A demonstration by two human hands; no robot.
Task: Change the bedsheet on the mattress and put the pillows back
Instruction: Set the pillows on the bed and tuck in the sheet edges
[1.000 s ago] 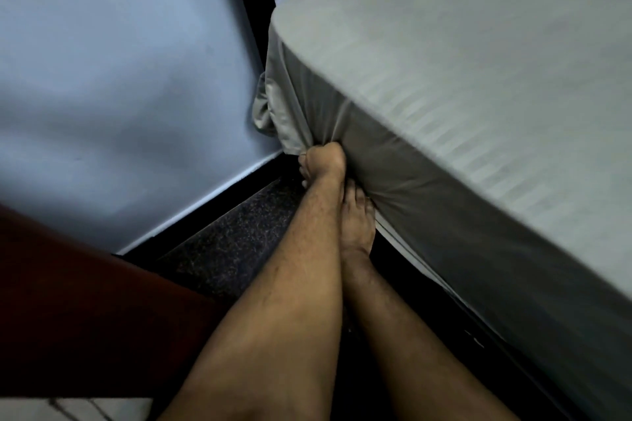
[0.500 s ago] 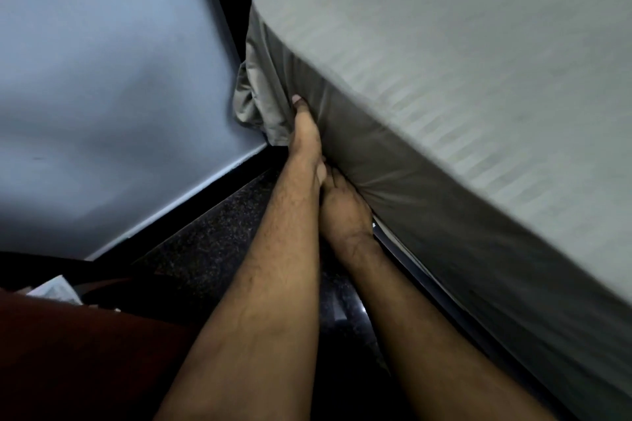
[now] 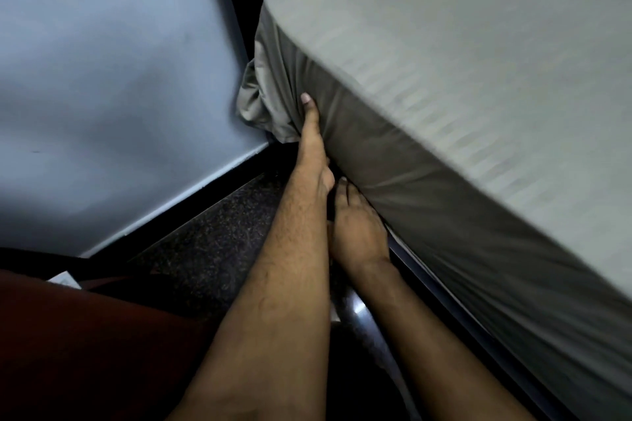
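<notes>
A grey striped bedsheet [image 3: 444, 85] covers the mattress and is stretched down its side. Loose sheet fabric [image 3: 254, 102] bunches at the corner by the wall. My left hand [image 3: 313, 137] lies along the side of the mattress near that corner, thumb straight and pressed on the sheet, other fingers hidden. Just below it, my right hand [image 3: 357, 225] is at the mattress's bottom edge. Its fingertips go into the gap under the edge and are hidden, and creases in the sheet run toward them. No pillows are in view.
A pale blue wall [image 3: 113, 79] stands close on the left, leaving a narrow strip of dark speckled floor [image 3: 212, 243] beside the bed. A dark bed frame edge [image 3: 455, 311] runs under the mattress. A dark red cloth [image 3: 85, 345] fills the lower left.
My left hand has opened from a fist on the sheet and slid up the mattress side toward the corner. My right hand has stayed at the bottom edge with its fingers pushed further in.
</notes>
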